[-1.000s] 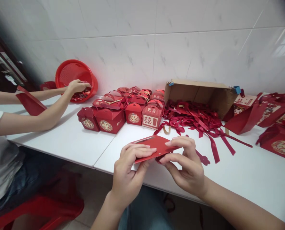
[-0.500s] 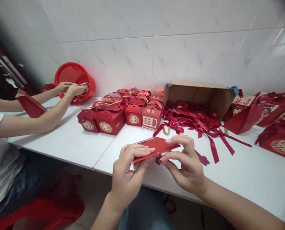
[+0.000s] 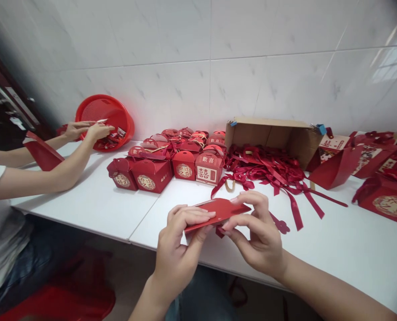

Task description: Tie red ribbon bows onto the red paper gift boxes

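Note:
A red folded card gift box (image 3: 220, 209), lying nearly flat, is held up over the table's front edge. My left hand (image 3: 181, 243) grips its left side, fingers on top and thumb underneath. At the right end, my right hand (image 3: 258, 240) pinches a dark red ribbon (image 3: 220, 231) under the card between thumb and index finger, with its other fingers near the card's upper edge. The underside of the card is hidden. Just beyond my right hand, a dark red flower-shaped piece (image 3: 281, 225) rests on the table.
A cardboard box (image 3: 275, 127) on its side spills many ribbons (image 3: 268, 167). Finished-looking red gift boxes (image 3: 153, 174) stand in rows to its left, more red boxes (image 3: 392, 200) at right. A co-worker's hands (image 3: 96, 131) are at a red basket (image 3: 128, 120) of small packets.
My hands keep almost the same hold on the card and ribbon. My view has tipped up slightly. The co-worker's hands have shifted a little left at the basket.

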`<state>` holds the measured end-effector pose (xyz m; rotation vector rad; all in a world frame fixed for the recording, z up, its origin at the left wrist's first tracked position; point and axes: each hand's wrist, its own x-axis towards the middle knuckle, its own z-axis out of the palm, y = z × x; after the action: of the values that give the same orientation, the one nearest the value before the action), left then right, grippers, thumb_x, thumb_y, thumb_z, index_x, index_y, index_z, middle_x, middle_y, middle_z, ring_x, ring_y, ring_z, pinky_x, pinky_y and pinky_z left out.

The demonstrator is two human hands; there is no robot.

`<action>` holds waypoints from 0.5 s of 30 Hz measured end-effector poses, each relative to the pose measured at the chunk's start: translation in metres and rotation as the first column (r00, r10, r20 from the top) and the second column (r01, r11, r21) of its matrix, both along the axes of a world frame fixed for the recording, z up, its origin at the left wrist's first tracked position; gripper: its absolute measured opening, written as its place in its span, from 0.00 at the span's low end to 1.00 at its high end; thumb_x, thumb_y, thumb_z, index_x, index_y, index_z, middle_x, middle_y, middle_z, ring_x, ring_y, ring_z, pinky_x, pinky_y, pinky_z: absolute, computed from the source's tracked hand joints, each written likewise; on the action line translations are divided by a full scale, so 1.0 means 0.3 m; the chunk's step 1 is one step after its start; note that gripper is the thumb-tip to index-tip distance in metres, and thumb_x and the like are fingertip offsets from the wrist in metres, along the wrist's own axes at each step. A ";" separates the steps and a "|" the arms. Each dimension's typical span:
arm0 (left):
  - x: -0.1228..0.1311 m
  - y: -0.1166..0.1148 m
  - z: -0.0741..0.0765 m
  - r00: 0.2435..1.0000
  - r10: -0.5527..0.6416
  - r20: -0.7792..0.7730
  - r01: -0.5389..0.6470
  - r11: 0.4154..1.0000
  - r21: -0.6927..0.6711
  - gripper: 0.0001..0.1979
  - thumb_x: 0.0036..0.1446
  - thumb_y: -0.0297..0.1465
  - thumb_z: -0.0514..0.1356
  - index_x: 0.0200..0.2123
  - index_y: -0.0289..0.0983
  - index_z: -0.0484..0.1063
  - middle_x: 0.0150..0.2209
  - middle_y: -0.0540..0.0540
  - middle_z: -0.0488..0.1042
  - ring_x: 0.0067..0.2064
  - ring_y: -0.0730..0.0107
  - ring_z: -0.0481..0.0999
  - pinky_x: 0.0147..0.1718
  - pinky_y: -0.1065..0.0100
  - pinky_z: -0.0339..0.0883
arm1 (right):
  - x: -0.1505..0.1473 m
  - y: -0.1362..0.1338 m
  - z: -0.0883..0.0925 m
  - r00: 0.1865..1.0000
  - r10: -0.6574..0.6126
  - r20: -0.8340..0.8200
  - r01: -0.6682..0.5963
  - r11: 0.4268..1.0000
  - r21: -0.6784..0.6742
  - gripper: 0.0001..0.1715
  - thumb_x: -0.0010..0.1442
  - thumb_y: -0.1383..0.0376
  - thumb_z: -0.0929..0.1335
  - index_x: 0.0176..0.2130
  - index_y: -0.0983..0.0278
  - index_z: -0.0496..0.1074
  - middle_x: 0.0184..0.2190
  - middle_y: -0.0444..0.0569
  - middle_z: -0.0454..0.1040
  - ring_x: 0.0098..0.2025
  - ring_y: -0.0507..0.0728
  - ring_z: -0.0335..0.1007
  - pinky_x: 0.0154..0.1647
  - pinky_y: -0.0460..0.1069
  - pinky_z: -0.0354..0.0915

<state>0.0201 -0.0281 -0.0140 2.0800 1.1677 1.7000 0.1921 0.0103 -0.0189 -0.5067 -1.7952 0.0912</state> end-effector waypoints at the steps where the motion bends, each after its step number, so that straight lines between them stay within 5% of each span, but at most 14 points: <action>1: 0.002 0.000 -0.002 1.000 -0.001 0.006 0.001 1.000 -0.002 0.08 0.56 0.22 0.59 0.37 0.41 0.70 0.37 0.47 0.78 0.43 0.63 0.75 0.46 0.57 0.67 | 0.000 0.000 0.000 1.000 -0.005 -0.002 0.005 1.000 0.004 0.08 0.55 0.73 0.68 0.33 0.59 0.72 0.41 0.51 0.65 0.47 0.61 0.61 0.46 0.60 0.62; 6: 0.018 -0.003 -0.015 0.998 -0.054 0.023 0.054 0.999 0.005 0.09 0.56 0.21 0.58 0.38 0.41 0.69 0.38 0.45 0.77 0.44 0.62 0.74 0.44 0.57 0.69 | 0.003 0.001 -0.004 0.999 -0.022 -0.042 0.023 0.999 0.036 0.11 0.54 0.74 0.68 0.34 0.58 0.71 0.42 0.50 0.66 0.47 0.61 0.62 0.47 0.61 0.62; 11: 0.022 -0.009 -0.025 0.992 -0.127 -0.012 0.128 0.989 0.074 0.14 0.51 0.19 0.59 0.40 0.40 0.66 0.38 0.43 0.75 0.44 0.60 0.72 0.43 0.55 0.69 | -0.002 0.006 -0.011 0.978 0.178 -0.112 -0.186 0.981 -0.064 0.21 0.52 0.71 0.69 0.46 0.60 0.65 0.44 0.54 0.69 0.53 0.65 0.63 0.53 0.66 0.61; 15: 0.034 0.003 -0.027 0.991 0.048 -0.125 -0.023 0.981 0.192 0.25 0.42 0.25 0.68 0.43 0.42 0.62 0.39 0.44 0.71 0.46 0.57 0.69 0.47 0.50 0.65 | -0.010 0.008 -0.006 0.940 0.295 -0.169 -0.317 0.941 -0.116 0.13 0.53 0.73 0.68 0.39 0.60 0.67 0.33 0.50 0.72 0.41 0.60 0.72 0.42 0.59 0.71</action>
<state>0.0303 -0.0270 -0.0222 2.3272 1.1240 1.7795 0.1890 0.0128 -0.0207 -0.3062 -1.7149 0.4652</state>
